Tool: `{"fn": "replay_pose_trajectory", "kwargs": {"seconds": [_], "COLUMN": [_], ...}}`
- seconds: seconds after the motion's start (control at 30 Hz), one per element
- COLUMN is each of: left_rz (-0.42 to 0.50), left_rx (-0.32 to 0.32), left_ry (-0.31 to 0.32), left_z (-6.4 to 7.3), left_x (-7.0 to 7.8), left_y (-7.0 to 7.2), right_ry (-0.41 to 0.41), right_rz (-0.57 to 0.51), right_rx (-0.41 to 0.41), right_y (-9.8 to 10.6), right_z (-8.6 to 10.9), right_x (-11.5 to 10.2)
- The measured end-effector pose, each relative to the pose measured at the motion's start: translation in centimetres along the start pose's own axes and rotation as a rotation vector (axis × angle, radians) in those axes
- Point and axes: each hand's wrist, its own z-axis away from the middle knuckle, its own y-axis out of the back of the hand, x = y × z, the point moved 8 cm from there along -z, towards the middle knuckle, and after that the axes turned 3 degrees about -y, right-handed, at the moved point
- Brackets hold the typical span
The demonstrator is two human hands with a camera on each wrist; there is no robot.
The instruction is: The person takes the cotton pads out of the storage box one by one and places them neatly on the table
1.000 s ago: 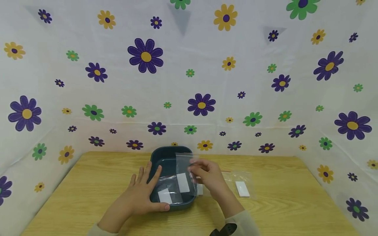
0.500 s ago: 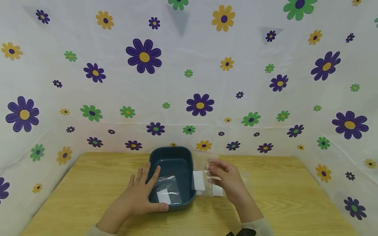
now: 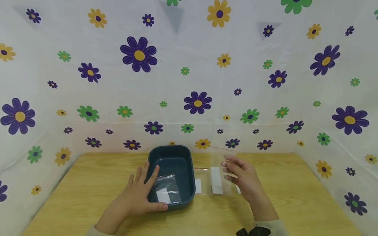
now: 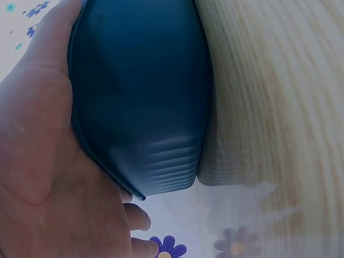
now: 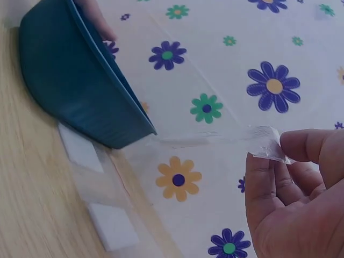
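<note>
My left hand (image 3: pixel 138 193) rests on the left side of a dark teal plastic bin (image 3: pixel 186 157), fingers spread over the rim and thumb at its near edge. Inside the bin's near end lies a clear zip bag (image 3: pixel 175 188) with a white piece in it. To the bin's right, my right hand (image 3: pixel 245 178) pinches another clear zip bag (image 3: pixel 218 157) by its side between thumb and fingers. This bag hangs upright, a white rectangular piece (image 3: pixel 216 180) in its lower part. In the right wrist view its plastic (image 5: pixel 263 142) looks creased at the fingertips.
On the wooden table (image 3: pixel 88 183), a zip bag with a white piece (image 3: pixel 198 186) lies against the bin's right side. Another white piece (image 3: pixel 238 189) shows partly behind the right hand. A flower-print cloth (image 3: pixel 165 82) surrounds the table at back and sides.
My right hand has carried its zip bag rightward, from over the bin to above the table beside it. The left hand and the bin have stayed in place.
</note>
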Motion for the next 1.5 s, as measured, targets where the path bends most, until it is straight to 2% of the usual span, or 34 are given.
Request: {"fn": "replay_pose_trajectory", "kwargs": {"seconds": [0.13,0.47,0.73,0.97,1.5], "left_rz": [-0.004,0.018,0.012,-0.019,-0.026], "left_rx": [0.011,-0.011,-0.004,0.013,0.010], "left_ry": [-0.008,-0.003,0.002,-0.003,-0.011], "left_z": [-0.1,0.0,0.4,0.2,0.0], "left_x": [-0.2,-0.2,-0.2,-0.1,-0.1], "left_y": [0.3,0.4,0.3,0.1,0.1], "right_ry": [0.004,-0.001,-0.011,-0.011,0.008], "right_rz": [0.006,-0.009,0.023,0.039,-0.102], "right_rx": [0.008,0.058,0.044,0.054,0.077], "right_y": [1.0,2.7,3.1,4.5,8.3], "right_z": [-0.1,0.2,0.1,0.1,0.2], "right_x": [-0.5,-1.1,-0.7,-0.9,-1.6]}}
